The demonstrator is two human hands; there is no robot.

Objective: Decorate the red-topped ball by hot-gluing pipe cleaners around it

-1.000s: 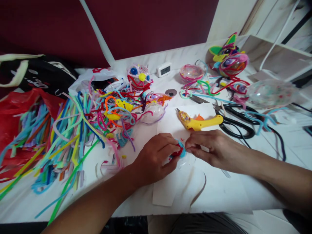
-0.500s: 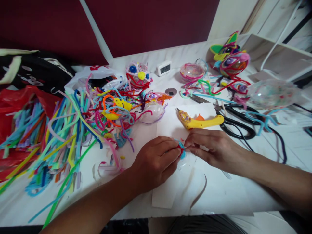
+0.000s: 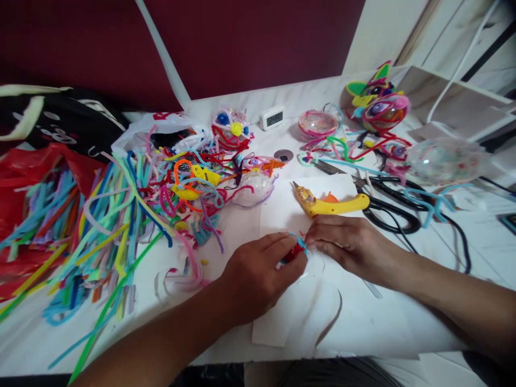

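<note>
A small red piece with a light-blue fuzzy rim [image 3: 297, 250] is pinched in my left hand [image 3: 258, 274], low over a sheet of white paper [image 3: 274, 328]. The fingers cover much of it. My right hand [image 3: 346, 239] is closed, its fingertips pressed at the piece's right edge; whatever they pinch is hidden. Just beyond my right hand lies a yellow glue gun [image 3: 334, 204], its nozzle pointing to the upper left. Black-handled scissors [image 3: 393, 212] lie right of it, near light-blue pipe cleaners [image 3: 437, 201].
Many pipe cleaners [image 3: 107, 231] spread across the left, partly on a red plastic bag [image 3: 72, 153]. Behind stand a decorated clear ball [image 3: 231, 129], a white digital clock [image 3: 272, 117], a clear bowl [image 3: 318, 124] and a colourful figure [image 3: 381, 105]. A clear domed shell [image 3: 447, 160] lies at right.
My left fingers have shifted on the piece, the thumb now lower, so more of the red shows. My right fingertips stay at its right edge. The view has tilted slightly.
</note>
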